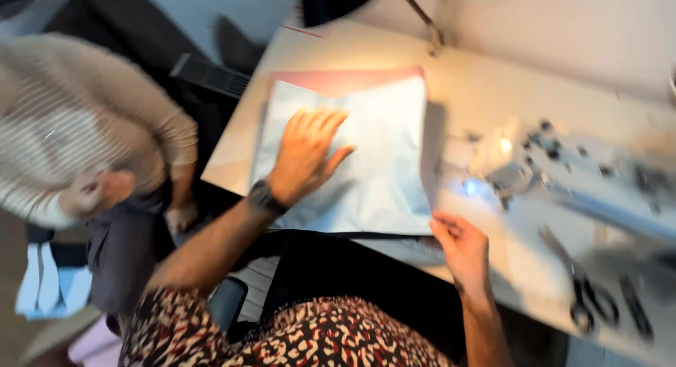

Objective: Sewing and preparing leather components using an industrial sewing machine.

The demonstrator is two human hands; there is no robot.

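Resting at the near edge of the tabletop [479, 92], the right hand [461, 249] pinches the corner of the pale blue cloth [380, 163], its grip closed on the fabric. Farther in, the left hand [304, 156] lies flat on it, fingers spread, clamping nothing. The cloth looks folded and smoothed, squared over a pink sheet [338, 79]. Scissors [591, 296] lie untouched to the right; another person [84, 148] bends nearby.

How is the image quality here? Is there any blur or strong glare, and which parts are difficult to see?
Head view: motion blur smears the whole frame; the sewing machine is the softest, with glare from its small lamp. The left hand flat on the pale blue cloth and the right hand at its edge stay readable. The scissors are dark and blurred.
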